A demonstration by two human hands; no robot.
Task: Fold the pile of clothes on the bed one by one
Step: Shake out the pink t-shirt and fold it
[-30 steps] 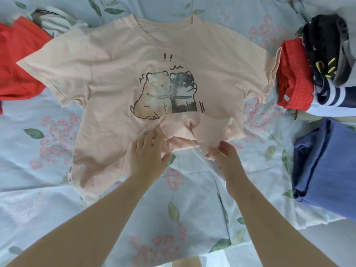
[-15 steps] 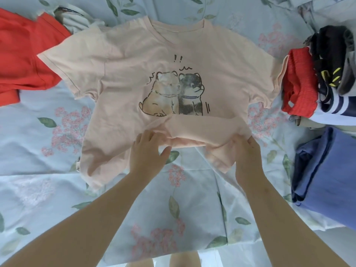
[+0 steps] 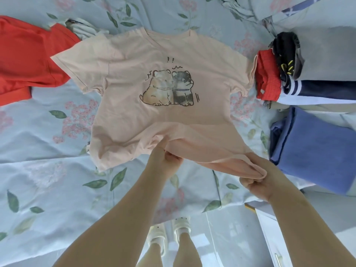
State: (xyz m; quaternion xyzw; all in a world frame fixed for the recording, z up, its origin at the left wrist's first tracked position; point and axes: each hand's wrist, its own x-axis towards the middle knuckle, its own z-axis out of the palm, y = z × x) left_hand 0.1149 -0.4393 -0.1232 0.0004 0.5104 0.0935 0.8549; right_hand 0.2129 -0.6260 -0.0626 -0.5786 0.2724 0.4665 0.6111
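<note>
Lower now, the left hand [image 3: 163, 164] and right hand [image 3: 258, 182] pull the shirt [image 3: 154, 74] hem toward 6 o'clock, fingers [image 3: 248, 185] clamped on it. Folded clothes [image 3: 312, 147] sit at 3 o'clock.

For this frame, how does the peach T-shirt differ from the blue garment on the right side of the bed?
The peach T-shirt lies spread open, front up; the blue garment is folded up. The T-shirt carries a two-dog cartoon print; the blue garment looks plain. The left hand and right hand grip the T-shirt's hem; nothing touches the blue garment. Both rest on the floral bedsheet.
</note>
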